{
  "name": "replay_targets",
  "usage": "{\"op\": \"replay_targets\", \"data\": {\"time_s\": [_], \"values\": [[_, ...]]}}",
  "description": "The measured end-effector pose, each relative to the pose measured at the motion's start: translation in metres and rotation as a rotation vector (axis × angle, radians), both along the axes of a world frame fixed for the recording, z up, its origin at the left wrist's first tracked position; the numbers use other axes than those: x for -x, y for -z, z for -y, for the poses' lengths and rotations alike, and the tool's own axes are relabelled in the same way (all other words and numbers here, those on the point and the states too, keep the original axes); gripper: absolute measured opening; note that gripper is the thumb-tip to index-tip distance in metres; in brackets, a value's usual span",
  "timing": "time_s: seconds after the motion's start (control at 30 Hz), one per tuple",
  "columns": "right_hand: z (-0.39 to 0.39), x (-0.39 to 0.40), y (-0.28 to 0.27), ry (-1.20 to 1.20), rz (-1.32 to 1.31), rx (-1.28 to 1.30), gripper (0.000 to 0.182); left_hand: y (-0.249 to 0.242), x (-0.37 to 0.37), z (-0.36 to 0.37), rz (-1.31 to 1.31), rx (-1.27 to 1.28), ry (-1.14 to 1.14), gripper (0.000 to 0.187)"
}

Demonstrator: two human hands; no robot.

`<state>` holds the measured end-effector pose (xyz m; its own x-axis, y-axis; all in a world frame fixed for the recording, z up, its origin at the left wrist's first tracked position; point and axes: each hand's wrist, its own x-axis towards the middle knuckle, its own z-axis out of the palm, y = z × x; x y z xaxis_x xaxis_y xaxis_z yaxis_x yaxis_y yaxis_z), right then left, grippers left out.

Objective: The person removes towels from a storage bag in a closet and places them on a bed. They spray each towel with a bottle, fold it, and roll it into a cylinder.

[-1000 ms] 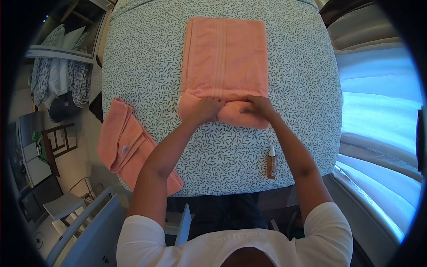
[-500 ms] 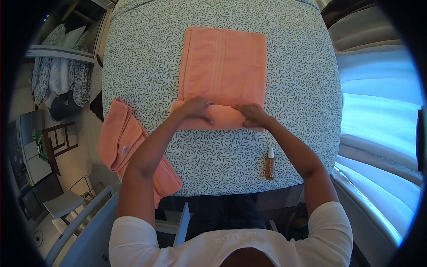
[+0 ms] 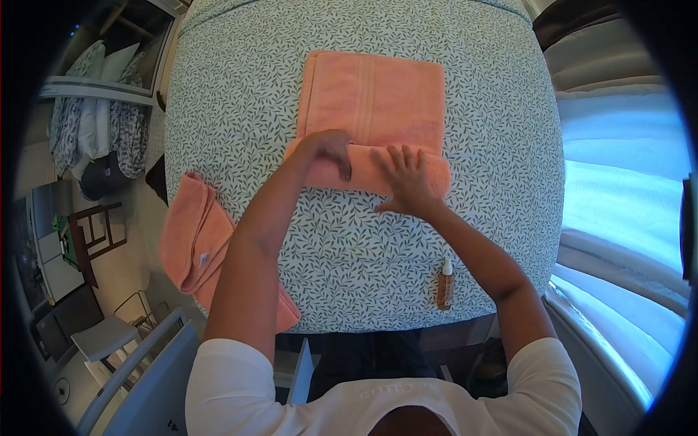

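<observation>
A salmon-pink towel (image 3: 374,98) lies flat on a bed with a leaf-print cover (image 3: 240,102), its near end rolled into a thick roll (image 3: 435,174). My left hand (image 3: 327,147) rests curled over the left part of the roll. My right hand (image 3: 405,178) lies flat on the roll with fingers spread, pressing on it.
A second pink towel (image 3: 196,236) hangs folded over the bed's left edge. A small brown bottle (image 3: 444,285) lies near the bed's front edge. A chair (image 3: 91,236) and shelves with linens (image 3: 102,102) stand at the left, a curtained window (image 3: 618,182) at the right.
The roll has moved farther up the towel, leaving less flat towel. My right hand has opened flat on the roll; my left stays curled over it.
</observation>
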<state>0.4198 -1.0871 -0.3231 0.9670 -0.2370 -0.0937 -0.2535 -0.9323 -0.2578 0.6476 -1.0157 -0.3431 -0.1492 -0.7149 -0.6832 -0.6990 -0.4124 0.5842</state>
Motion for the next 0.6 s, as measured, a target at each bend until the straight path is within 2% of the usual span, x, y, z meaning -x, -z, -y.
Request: {"op": "replay_targets", "data": {"time_s": [0.03, 0.07, 0.1, 0.17, 0.2, 0.27, 0.3, 0.37, 0.4, 0.47, 0.5, 0.57, 0.6], "values": [[-0.002, 0.002, 0.011, -0.084, -0.015, 0.228, 0.086, 0.007, -0.004, 0.004, -0.080, -0.062, -0.062, 0.059], [0.011, -0.002, 0.024, -0.109, -0.034, 0.121, 0.091, 0.009, -0.007, 0.008, -0.158, -0.121, -0.125, 0.061], [0.026, -0.008, 0.036, -0.111, -0.032, 0.125, 0.091, 0.012, -0.012, 0.009, -0.157, -0.117, -0.126, 0.061], [0.046, -0.025, 0.042, -0.071, -0.175, -0.227, 0.098, 0.012, -0.010, 0.000, -0.012, 0.293, -0.236, 0.066], [0.060, -0.031, 0.041, -0.068, -0.177, -0.234, 0.098, 0.009, -0.003, -0.006, -0.015, 0.286, -0.233, 0.066], [0.092, -0.048, 0.023, -0.094, -0.327, -0.694, 0.098, -0.009, 0.012, -0.010, 0.454, 0.894, -0.169, 0.069], [0.100, -0.056, 0.025, -0.090, -0.324, -0.693, 0.098, -0.007, 0.016, -0.009, 0.454, 0.897, -0.165, 0.069], [0.109, -0.066, 0.030, -0.168, -0.385, -0.837, 0.099, 0.003, 0.022, -0.012, 0.678, 0.858, 0.032, 0.079], [0.110, -0.068, 0.034, -0.168, -0.382, -0.832, 0.099, 0.008, 0.013, -0.006, 0.680, 0.863, 0.033, 0.079], [0.093, -0.065, 0.029, -0.095, -0.228, -0.474, 0.102, 0.010, -0.009, 0.012, 0.170, 0.414, -0.104, 0.079], [0.083, -0.061, 0.025, -0.090, -0.228, -0.471, 0.102, 0.011, -0.018, 0.020, 0.169, 0.418, -0.100, 0.079], [0.064, -0.051, 0.006, -0.115, 0.140, 0.002, 0.101, 0.011, -0.033, 0.038, 0.046, 0.243, -0.118, 0.069], [0.060, -0.045, 0.007, -0.126, 0.091, 0.162, 0.104, 0.010, -0.038, 0.047, 0.046, 0.245, -0.114, 0.069]]}}
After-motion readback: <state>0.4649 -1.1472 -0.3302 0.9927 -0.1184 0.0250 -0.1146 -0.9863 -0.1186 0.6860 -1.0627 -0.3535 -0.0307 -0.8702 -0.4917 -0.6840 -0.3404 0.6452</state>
